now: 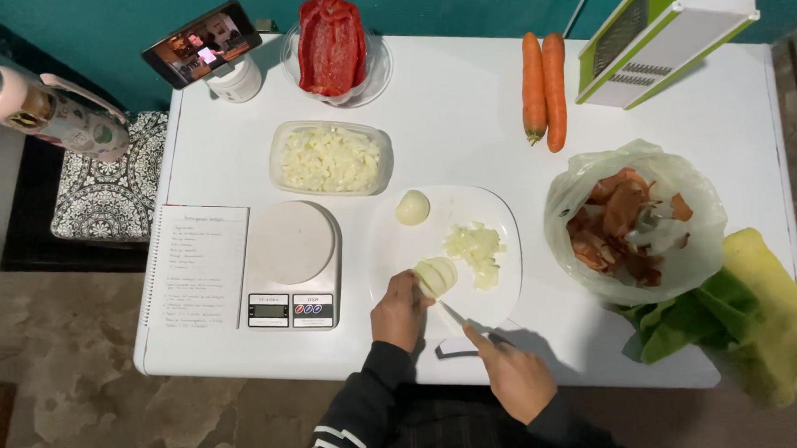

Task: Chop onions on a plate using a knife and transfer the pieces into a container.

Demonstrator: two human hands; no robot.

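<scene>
Two bare hands work over the white square plate (505, 255): the left hand (401, 310) closes its fingers on a pale sliced onion half (436, 275) at the plate's near edge, steadying it, while the right hand (515, 374) grips a slim steel knife (456, 318) angled toward it. Chopped onion pieces (476, 249) lie just beyond.

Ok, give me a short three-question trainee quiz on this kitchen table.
1. True or false: the left hand steadies the onion piece on the white plate while the right hand holds the knife.
2. How many carrots lie near the grater?
3. Which sits directly behind the kitchen scale: A) bag of peelings, B) tub of chopped onion, C) notebook?

Key: 1 true; 2 two; 3 B.
</scene>
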